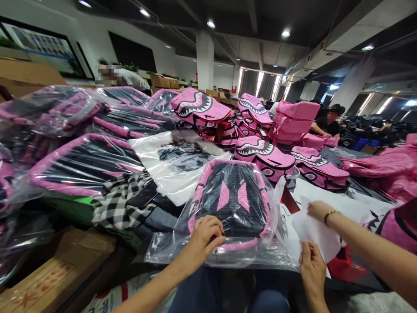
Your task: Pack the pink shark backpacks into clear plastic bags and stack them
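In front of me a pink and black backpack [230, 198] lies back side up inside a clear plastic bag [182, 243]. My left hand [206, 237] has its fingers curled over the wrapped backpack's lower left edge. To its right, my right hand [312, 261] is closed, thumb against fingers, at the edge of a thin white sheet [316, 232]. The clear bag's right edge ends close to those fingertips. Another person's hand [321, 211], wearing a bracelet, reaches in from the right and touches the same sheet.
Wrapped backpacks [84, 163] are piled at the left, above a cardboard box [58, 269]. Pink shark-mouth backpacks [263, 156] stand beyond mine. A checkered cloth [124, 200] and a printed white bag [176, 161] lie left of centre. Co-workers [329, 121] are farther back.
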Motion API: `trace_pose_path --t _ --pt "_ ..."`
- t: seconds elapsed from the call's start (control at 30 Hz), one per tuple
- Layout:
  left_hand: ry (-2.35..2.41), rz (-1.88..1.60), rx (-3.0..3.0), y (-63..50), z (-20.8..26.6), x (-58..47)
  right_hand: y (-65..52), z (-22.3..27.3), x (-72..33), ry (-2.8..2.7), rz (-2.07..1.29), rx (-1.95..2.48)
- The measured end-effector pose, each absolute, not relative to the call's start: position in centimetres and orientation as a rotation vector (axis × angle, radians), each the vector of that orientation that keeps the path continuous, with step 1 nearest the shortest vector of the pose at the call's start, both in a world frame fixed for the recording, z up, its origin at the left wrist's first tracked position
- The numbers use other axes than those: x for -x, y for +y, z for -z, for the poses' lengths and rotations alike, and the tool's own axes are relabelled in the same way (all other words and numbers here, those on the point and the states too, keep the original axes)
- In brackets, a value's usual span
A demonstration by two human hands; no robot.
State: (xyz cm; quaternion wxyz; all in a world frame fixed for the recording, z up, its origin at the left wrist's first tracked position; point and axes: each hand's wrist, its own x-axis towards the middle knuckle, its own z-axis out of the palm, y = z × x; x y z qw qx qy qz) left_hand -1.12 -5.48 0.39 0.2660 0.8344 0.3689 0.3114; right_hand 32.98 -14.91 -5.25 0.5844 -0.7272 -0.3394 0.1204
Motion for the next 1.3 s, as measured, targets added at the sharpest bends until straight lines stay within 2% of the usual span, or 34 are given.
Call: trace_pose_path --t 0.2,0.4,0.47,0.57,0.73,0.97,1.03,1.2,1.3 --pt "1.024 -0.769 -2.108 -3.9 0.2 0.6 -13.5 5.9 -33.6 -0.736 -0.493 1.721" --pt "0.949 -0.852 -2.131 -3.5 1.7 1.0 -19.0 1.2 -39.7 -0.803 0.172 1.917" --pt "0.948 -0.894 -2.135 -3.0 2.7 1.2 -20.8 -0.9 -42.8 -0.737 0.251 1.992" --pt "0.958 -0.908 -2.154 -2.5 4.0 1.2 -22.1 -2.4 -46.3 -0.671 0.124 2.060" --pt "0.971 -0.925 -2.193 -1.9 5.8 1.3 -20.8 -1.2 -46.9 -0.675 -0.130 2.037" --pt "0.944 -0.933 -2.208 -1.6 5.2 1.4 -21.6 -1.1 -45.5 -0.588 -0.008 1.964" --pt "0.934 -0.887 -2.221 -1.8 4.4 1.4 -23.1 -0.5 -44.5 -0.548 -0.023 1.886" --pt "0.932 -0.851 -2.205 -1.8 3.6 1.4 -24.1 3.0 -40.9 -0.472 -0.305 1.522" --pt "0.928 -0.831 -2.157 -2.2 2.9 1.4 -22.7 3.1 -38.0 -0.549 -0.457 1.404"
